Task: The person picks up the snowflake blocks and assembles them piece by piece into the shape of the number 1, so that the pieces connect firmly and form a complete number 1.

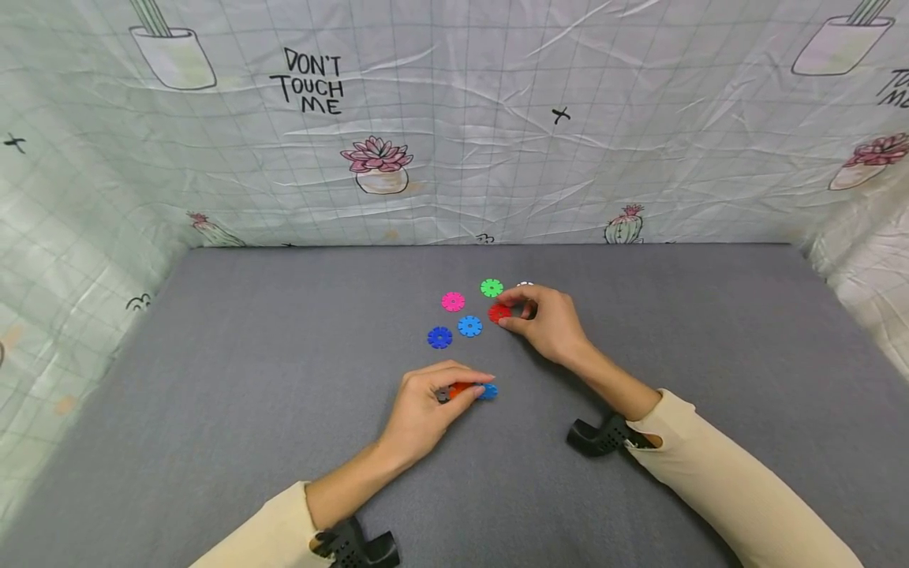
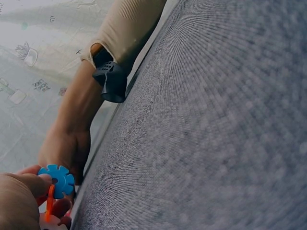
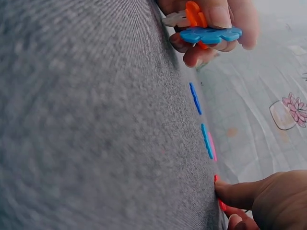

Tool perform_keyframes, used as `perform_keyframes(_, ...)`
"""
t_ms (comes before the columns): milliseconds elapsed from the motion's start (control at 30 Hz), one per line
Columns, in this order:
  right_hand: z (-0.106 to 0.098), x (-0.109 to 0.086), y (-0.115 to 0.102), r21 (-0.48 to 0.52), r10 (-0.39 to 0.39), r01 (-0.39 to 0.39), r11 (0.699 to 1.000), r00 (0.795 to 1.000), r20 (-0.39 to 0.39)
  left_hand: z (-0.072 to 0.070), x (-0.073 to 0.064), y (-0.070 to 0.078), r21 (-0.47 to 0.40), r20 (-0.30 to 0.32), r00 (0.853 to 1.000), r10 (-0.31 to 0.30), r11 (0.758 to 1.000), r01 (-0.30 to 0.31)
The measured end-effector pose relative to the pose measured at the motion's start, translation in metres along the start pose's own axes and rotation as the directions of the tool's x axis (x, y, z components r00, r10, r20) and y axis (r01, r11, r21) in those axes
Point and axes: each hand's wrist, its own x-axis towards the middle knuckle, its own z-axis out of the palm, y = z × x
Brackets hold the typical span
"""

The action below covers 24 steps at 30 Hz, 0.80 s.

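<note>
Beyond the far edge and along both sides hangs a pale sheet (image 1: 454, 95) with a grid, potted plants and the words "DON'T TOUCH ME". Before it spreads a grey table (image 1: 248, 355). Two beige sleeves come in from the near side, the right sleeve (image 1: 738, 473) showing more of its length than the left sleeve (image 1: 263, 536). Out of them reach the right hand (image 1: 552, 325), farther forward, and the left hand (image 1: 422, 404), nearer the person. The right hand is nearly closed, thumb and fingertip on opposite edges of a red disc (image 1: 495, 314) at the tabletop; whether the disc is lifted at all I cannot tell. The left hand is closed in a pinch around a small joined group. At each wrist sits a black device, one on the right (image 1: 600, 435), one on the left (image 1: 358, 546). The joined group consists of a light blue disc (image 3: 211, 35), an orange disc (image 3: 194, 14) slotted crosswise into it, and a whitish disc (image 3: 175, 20) beside the orange. Notched single discs lie flat near the right hand: dark blue disc (image 1: 439, 338), mid-blue disc (image 1: 469, 326), pink disc (image 1: 453, 301), green disc (image 1: 491, 288), and a white disc (image 1: 525, 283) mostly hidden behind that hand
</note>
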Motion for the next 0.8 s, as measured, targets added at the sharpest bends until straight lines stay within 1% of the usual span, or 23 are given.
perform_keyframes(133, -0.002, 0.000, -0.001, -0.010, 0.009, -0.009, 1.000, 0.999, 0.032, 0.002, -0.002, -0.015, 0.004, -0.003, 1.000, -0.003, 1.000, 0.003)
perform_keyframes(233, -0.003, 0.001, 0.000, -0.008, 0.001, -0.001, 1.000, 0.999, 0.053, 0.003, -0.002, -0.022, -0.008, -0.002, 1.000, 0.007, 1.000, -0.007)
perform_keyframes(400, -0.007, -0.001, 0.000, 0.006, -0.014, 0.014, 1.000, 0.999, 0.046, 0.002, -0.003, -0.024, -0.027, 0.002, 1.000, 0.028, 0.999, -0.028)
perform_keyframes(533, -0.011, -0.006, 0.000, 0.043, 0.006, -0.008, 0.999, 0.999, 0.054, 0.002, -0.003, -0.025, -0.022, -0.006, 0.999, 0.043, 0.999, -0.043)
perform_keyframes(667, -0.017, -0.014, -0.002, 0.117, 0.036, -0.048, 0.992, 0.994, 0.103, 0.002, -0.003, -0.025, -0.015, -0.022, 0.999, 0.045, 0.999, -0.046)
perform_keyframes(800, -0.023, -0.024, -0.006, 0.186, 0.060, -0.092, 0.978, 0.983, 0.173, 0.001, -0.002, -0.023, 0.000, -0.038, 0.999, 0.033, 0.999, -0.033)
